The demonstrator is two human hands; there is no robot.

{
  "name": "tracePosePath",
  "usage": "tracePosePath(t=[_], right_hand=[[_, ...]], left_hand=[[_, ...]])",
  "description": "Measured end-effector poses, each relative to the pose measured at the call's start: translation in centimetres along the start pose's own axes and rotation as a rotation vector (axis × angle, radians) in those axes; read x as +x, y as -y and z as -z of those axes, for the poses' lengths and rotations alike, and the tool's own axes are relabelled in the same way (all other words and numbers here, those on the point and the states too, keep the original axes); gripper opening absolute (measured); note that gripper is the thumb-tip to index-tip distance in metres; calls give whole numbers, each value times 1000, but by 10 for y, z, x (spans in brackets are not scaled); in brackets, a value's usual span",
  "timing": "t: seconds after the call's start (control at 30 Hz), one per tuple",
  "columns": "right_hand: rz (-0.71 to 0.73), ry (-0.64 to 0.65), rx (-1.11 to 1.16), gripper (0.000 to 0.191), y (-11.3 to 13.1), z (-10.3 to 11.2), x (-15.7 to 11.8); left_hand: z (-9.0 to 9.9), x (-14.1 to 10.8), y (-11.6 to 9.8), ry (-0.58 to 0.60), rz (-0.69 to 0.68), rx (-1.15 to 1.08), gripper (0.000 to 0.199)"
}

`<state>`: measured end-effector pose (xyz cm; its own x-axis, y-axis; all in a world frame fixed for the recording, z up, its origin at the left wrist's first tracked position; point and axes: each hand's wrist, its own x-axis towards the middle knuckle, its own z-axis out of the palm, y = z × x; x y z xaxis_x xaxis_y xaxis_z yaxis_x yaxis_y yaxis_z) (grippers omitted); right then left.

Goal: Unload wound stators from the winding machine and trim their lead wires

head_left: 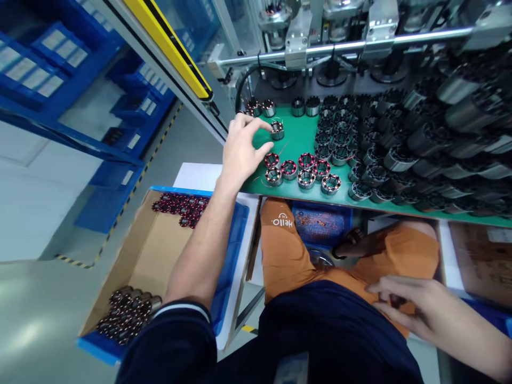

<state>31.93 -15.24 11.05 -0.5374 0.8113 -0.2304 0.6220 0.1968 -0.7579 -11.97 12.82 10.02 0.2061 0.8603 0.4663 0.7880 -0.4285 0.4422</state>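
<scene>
On the green mat (298, 140), a lone wound core (277, 131) is sitting beyond the front coil cluster (306, 178). Left hand (243, 148) is hovering at it, thumb and index parted, grasping nothing; index contact unclear. Right hand (416, 303) is hanging over the orange shorts (286, 256); can't tell if it's holding anything.

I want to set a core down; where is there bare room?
Green mat, between the core at the left hand and the dark cores. Box floor, between the red cores at its far end and the copper pile at its near end. The mat's right side is crowded.
</scene>
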Motion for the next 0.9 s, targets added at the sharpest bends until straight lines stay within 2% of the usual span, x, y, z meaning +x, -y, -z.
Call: tracePosePath(t=[0.07,0.13,0.23,0.3,0.37,0.43,0.5,0.53,0.6,0.7,0.77,0.83,0.9], right_hand=[[-4,100,1,27,6,-7,1],[11,132,7,27,9,-15,-1],[33,106,42,28,10,-20,-5],[15,77,110,26,13,-16,-5],[-28,-32,211,24,20,-7,-1],[-86,-224,338,22,30,1,7],[-116,-395,526,31,39,8,19],[-100,-427,655,40,43,10,25],[-55,-391,869,61,50,13,36],[-51,-256,974,82,56,13,47],[-78,-205,989,79,56,12,50],[-106,-210,1015,70,54,10,51],[-122,-250,1047,64,51,9,50]], left_hand=[[-11,30,15,78,7,41,57],[-18,50,21,131,29,78,57],[-12,54,10,112,40,65,51],[3,38,-15,40,0,-37,44],[20,10,-54,-11,-73,-205,39],[33,-24,-102,28,-157,-420,48],[41,-57,-150,84,-253,-635,61],[43,-71,-170,125,-247,-693,60],[40,-94,-198,244,-184,-750,54],[27,-114,-213,321,-131,-760,49],[18,-119,-212,324,-139,-783,53],[12,-121,-209,299,-190,-770,55],[11,-122,-207,207,-302,-638,45]])
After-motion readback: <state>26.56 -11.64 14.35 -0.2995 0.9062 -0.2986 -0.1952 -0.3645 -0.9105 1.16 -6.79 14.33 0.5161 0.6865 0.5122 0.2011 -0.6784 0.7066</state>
